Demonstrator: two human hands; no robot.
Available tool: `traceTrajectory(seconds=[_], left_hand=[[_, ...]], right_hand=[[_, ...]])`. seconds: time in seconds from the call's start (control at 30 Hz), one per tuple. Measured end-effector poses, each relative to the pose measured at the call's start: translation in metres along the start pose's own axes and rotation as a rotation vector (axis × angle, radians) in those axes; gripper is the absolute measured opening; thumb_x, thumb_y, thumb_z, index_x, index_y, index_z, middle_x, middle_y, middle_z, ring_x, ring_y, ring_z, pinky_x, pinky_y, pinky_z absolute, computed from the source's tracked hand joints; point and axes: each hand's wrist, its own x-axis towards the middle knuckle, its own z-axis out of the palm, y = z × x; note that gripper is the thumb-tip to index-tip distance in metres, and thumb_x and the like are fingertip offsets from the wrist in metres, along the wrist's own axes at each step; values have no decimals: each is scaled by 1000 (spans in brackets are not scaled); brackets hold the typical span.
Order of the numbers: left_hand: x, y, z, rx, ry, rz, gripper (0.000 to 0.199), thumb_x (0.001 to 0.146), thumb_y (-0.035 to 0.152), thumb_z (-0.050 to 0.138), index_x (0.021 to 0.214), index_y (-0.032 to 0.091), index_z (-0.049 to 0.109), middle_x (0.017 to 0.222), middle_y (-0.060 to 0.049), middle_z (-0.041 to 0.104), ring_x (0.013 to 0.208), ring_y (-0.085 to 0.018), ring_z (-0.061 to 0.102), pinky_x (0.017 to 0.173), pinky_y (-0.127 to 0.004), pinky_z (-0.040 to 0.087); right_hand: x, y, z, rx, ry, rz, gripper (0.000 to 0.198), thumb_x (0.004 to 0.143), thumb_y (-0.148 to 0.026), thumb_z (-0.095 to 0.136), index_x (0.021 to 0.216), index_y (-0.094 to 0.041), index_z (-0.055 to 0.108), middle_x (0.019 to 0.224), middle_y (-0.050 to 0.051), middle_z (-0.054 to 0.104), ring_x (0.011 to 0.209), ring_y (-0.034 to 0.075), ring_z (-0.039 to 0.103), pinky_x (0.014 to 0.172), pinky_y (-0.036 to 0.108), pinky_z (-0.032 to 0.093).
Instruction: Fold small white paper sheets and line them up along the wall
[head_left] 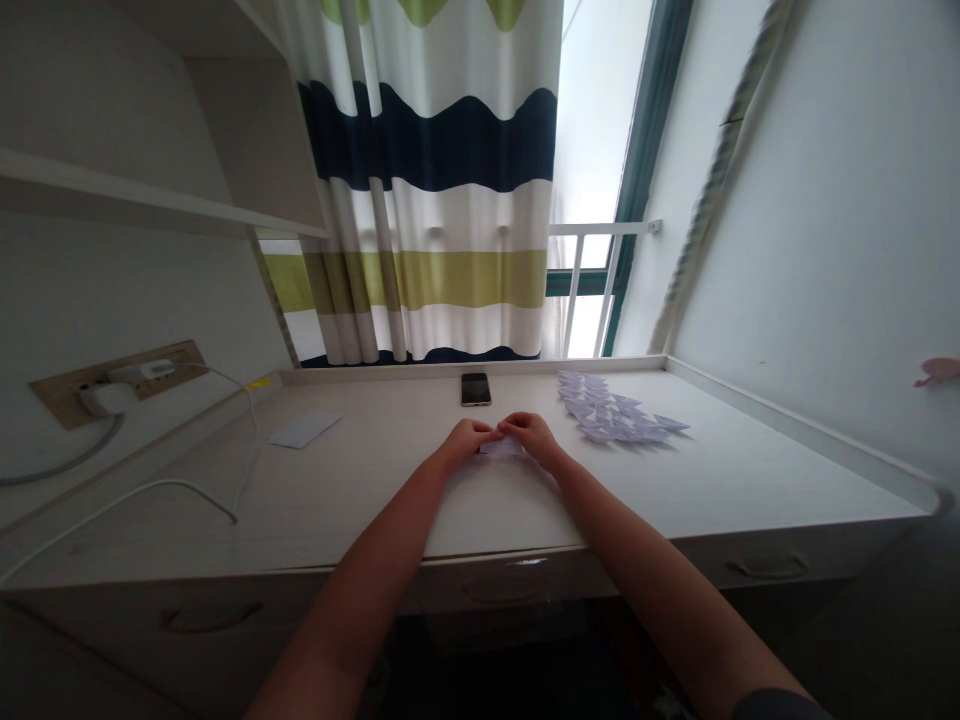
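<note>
A small piece of white paper (501,447) is held between both hands over the middle of the white desk (345,510). My left hand (466,438) pinches its left side, and my right hand (531,434) grips the right side. The fingertips of the two hands meet at the paper's upper edge. Whether the sheet is folded there is too small to tell. To the right of my hands lie several folded paper pieces (619,412) with pointed ends, set in overlapping rows. A flat stack of white paper (306,428) rests at the left.
A dark phone (475,389) lies just beyond my hands. On the left, a white cable (187,484) trails across the desk from the wall socket (116,380). A raised rim (795,435) runs along the desk's right side. A striped curtain (450,220) hangs behind.
</note>
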Motion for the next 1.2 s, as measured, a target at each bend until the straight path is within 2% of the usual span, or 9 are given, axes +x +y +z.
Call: traceTrajectory(seconds=[0.17,0.4,0.57,0.87,1.07,1.2], left_hand=[[-3,4,2,-196,-64,-43,44,53,49,68,72,10,65,61,-1,56,57,-10,52,55,-25,44],[-1,0,2,-277,-98,7,43,54,46,70,74,9,65,65,-2,61,62,-13,59,68,-32,50],[2,-3,1,-260,-94,64,41,57,46,68,75,9,64,69,-3,62,60,-14,61,65,-30,51],[0,1,2,-107,-32,135,37,60,44,67,66,9,61,58,-3,59,54,-14,60,55,-24,46],[-1,1,2,-142,-59,79,37,57,42,70,74,10,61,68,-4,62,61,-15,63,58,-25,47],[-1,2,2,-156,-51,30,35,54,39,72,69,11,59,68,-4,62,63,-15,62,58,-24,46]], right_hand=[[-1,-3,-1,47,17,43,21,58,-35,62,61,-15,62,55,0,57,53,11,48,53,24,36],[-3,-7,0,59,23,53,21,57,-35,62,60,-14,61,52,-1,55,50,10,45,50,24,34],[-3,-8,0,88,39,73,21,57,-34,63,61,-14,61,51,-2,54,48,9,43,48,23,33],[-1,-3,1,122,38,64,22,56,-34,64,62,-13,62,54,-1,56,50,9,45,50,23,34],[-2,-7,0,129,63,69,21,56,-34,64,59,-13,60,52,-1,55,48,9,43,49,23,33],[-1,-7,0,137,64,61,21,56,-34,64,60,-14,60,53,-2,55,49,9,44,50,23,34]])
